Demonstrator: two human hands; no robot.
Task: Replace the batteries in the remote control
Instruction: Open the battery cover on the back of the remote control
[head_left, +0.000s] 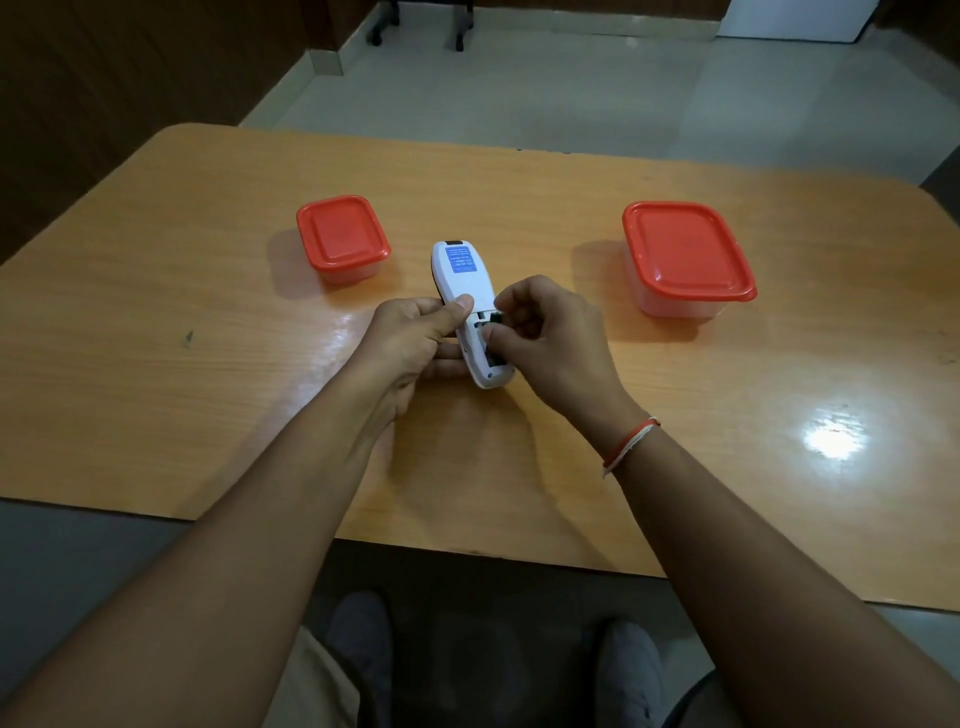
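White remote control (464, 291) sits face-down mid-table, light and slick-looking plastic. Left hand (410, 338) clamps its side; right hand (540, 332) pinches a battery (493, 318) in the open bay. I'd grip the waist.

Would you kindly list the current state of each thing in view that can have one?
White remote control: face down, battery compartment open, cover off.
Battery: partly in the compartment, pinched by the right hand.
Left hand: grips the remote's side.
Right hand: fingers curled at the compartment.
Small red-lidded plastic container: closed.
Large red-lidded plastic container: closed.
Wooden table: glossy, bearing everything.
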